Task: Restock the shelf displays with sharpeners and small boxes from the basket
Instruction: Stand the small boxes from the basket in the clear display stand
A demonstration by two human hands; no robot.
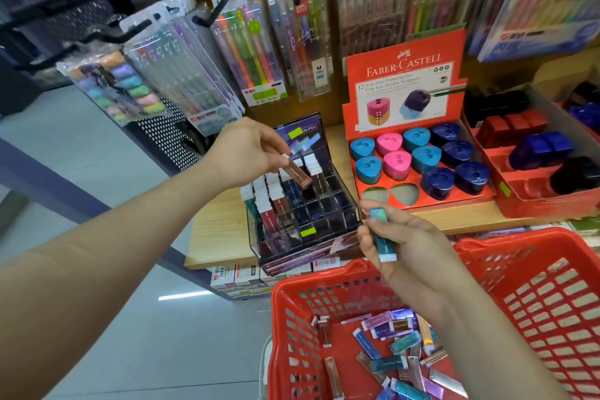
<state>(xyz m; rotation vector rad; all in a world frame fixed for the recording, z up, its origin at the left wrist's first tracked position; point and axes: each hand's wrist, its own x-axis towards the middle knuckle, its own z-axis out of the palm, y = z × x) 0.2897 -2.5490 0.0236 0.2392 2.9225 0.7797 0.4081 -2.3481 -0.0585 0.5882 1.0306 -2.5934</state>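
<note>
Left hand [243, 153] pinches one brown box [297, 174], right hand [409, 248] teal box [385, 239] (ten sharpeners [426, 158]).

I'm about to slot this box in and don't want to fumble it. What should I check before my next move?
1. Left hand pinches the copper box: ok.
2. Copper box upright over a cell: not ok, tilted.
3. Free cells in the clear display: ok, front ones look empty.
4. Right hand holds the teal box: ok.
5. More boxes in the basket: ok.
6. Sharpeners in basket for the two empty slots of the red tray: cannot tell.
</note>
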